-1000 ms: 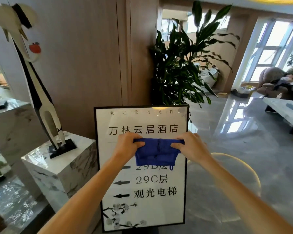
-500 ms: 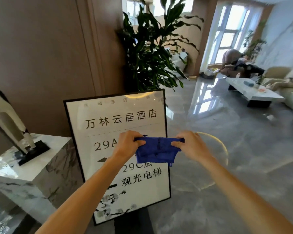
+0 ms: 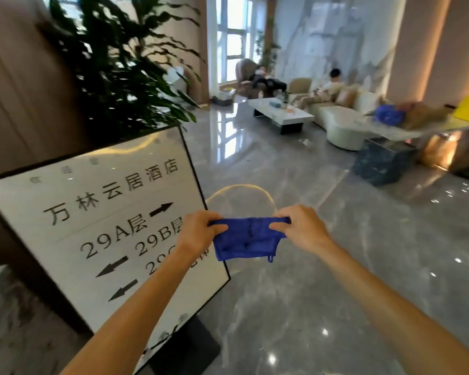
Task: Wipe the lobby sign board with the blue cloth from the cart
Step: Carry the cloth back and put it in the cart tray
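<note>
The view has swung to the right since a second ago. The sign board [image 3: 100, 228], then square behind the blue cloth [image 3: 245, 238], now lies tilted at the left, and the cloth hangs past its right edge over the grey floor [image 3: 322, 266]. The left hand [image 3: 201, 230] now overlaps the board's right edge; the right hand [image 3: 299, 226] is clear of it. The white sculpture and marble plinth have left view (gone off the left side). A sofa [image 3: 341, 115], a coffee table [image 3: 280, 113] and seated people have come into view.
</note>
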`<state>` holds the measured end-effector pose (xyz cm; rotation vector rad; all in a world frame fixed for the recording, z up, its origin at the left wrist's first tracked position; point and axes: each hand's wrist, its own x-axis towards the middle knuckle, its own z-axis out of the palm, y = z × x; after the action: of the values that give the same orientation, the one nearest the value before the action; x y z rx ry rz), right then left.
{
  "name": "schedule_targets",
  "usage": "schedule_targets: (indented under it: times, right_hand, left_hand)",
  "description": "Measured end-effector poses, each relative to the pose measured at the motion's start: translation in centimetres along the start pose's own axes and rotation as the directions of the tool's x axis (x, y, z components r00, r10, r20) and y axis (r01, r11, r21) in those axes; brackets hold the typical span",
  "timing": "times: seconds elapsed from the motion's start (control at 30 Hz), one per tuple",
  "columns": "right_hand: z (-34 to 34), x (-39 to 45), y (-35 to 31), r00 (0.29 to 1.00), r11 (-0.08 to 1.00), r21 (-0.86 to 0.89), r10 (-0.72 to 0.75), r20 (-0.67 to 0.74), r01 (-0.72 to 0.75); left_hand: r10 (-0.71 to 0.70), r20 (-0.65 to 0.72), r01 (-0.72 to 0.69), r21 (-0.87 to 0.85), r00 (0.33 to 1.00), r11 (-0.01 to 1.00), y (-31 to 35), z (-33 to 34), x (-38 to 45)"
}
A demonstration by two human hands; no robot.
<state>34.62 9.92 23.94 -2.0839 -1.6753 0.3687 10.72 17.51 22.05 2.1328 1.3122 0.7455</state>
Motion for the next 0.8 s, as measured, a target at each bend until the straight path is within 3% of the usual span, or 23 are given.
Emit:
schedule_targets:
  times: [0.4,0.8]
  right_hand:
    - [-3.9,-13.4,7.6,0.931,0.945,0.026,0.326,-0.163,-0.327]
    - [-9.4,-25.9,14.8,0.836,0.878,0.055,0.470,-0.283,-0.475]
  left_hand:
    - [0.248,0.266,-0.218,-0.138,0.931,0.966,7.3,8.5,-2.8]
    - [0.448,0.386,-0.383,-0.238,0.806,0.893,18.1,16.4,-7.7]
